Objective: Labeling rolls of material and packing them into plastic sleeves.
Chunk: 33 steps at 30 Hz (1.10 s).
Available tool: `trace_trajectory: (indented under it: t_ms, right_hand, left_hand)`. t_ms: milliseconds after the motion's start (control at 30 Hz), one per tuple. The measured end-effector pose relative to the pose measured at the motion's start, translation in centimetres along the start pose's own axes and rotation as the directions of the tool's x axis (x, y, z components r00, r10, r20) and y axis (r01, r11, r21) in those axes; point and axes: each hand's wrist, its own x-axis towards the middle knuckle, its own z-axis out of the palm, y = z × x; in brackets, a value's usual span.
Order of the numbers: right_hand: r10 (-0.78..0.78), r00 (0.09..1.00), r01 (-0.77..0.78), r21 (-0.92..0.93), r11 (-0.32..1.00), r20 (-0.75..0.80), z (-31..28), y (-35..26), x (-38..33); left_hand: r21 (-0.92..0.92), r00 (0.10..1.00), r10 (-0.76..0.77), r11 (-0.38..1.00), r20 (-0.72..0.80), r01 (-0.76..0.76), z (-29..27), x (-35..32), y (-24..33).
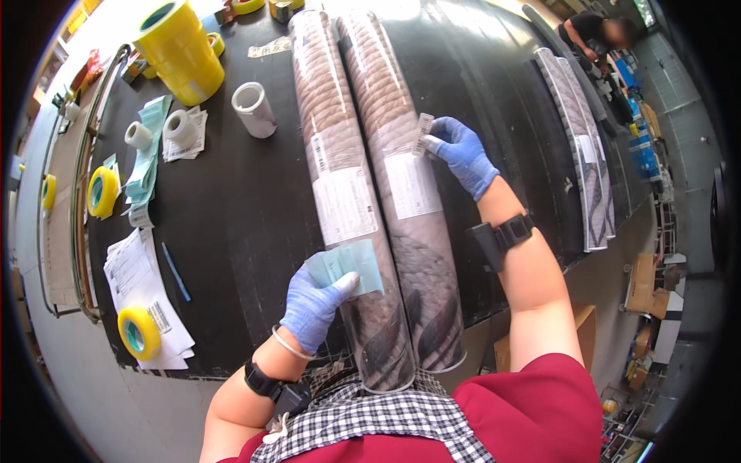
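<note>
Two long rolled rugs in clear wrap lie side by side on a black table [247, 193], the left roll [340, 177] and the right roll [401, 193], each bearing a white label. My right hand [463, 154], in a blue glove, presses a small white barcode sticker [424, 128] onto the right roll near its label. My left hand [312, 305], also gloved, holds a pale blue-green strip of label backing [351, 266] over the near part of the left roll.
A stack of yellow tape rolls [181, 50], white label rolls [255, 108], loose yellow tape [139, 332], papers [135, 278] and a blue pen [176, 272] lie left. More rolled rugs [579, 154] sit far right, where another person [594, 35] works.
</note>
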Motion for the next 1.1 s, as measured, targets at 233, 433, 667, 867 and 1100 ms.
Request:
trace_trajectory:
  t_ms: [233, 433, 667, 867, 1100]
  right_hand:
    - [0.037, 0.997, -0.031, -0.087, 0.996, 0.071, 0.8, -1.2, 2.0]
    - [0.080, 0.993, -0.067, -0.145, 0.987, 0.087, 1.0, -1.7, 2.2]
    - [0.077, 0.989, -0.059, -0.134, 0.989, 0.130, 1.3, -2.0, 2.3]
    - [0.024, 0.993, -0.002, -0.193, 0.981, 0.114, 1.6, -1.7, 2.5]
    - [-0.127, 0.990, 0.140, -0.359, 0.923, 0.060, 2.4, -0.6, 1.1]
  left_hand:
    - [0.023, 1.000, -0.001, 1.000, -0.026, 0.001, -0.6, -0.1, -0.6]
    - [0.047, 0.999, -0.017, 0.999, -0.027, 0.019, -0.5, 0.0, -0.3]
    - [0.029, 0.999, -0.011, 0.999, -0.040, 0.012, -0.6, 0.2, -0.6]
    - [0.067, 0.999, -0.001, 0.998, -0.041, 0.004, -0.6, 0.0, -0.3]
    - [0.047, 1.000, 0.003, 0.999, -0.026, -0.002, -0.4, -0.1, -0.2]
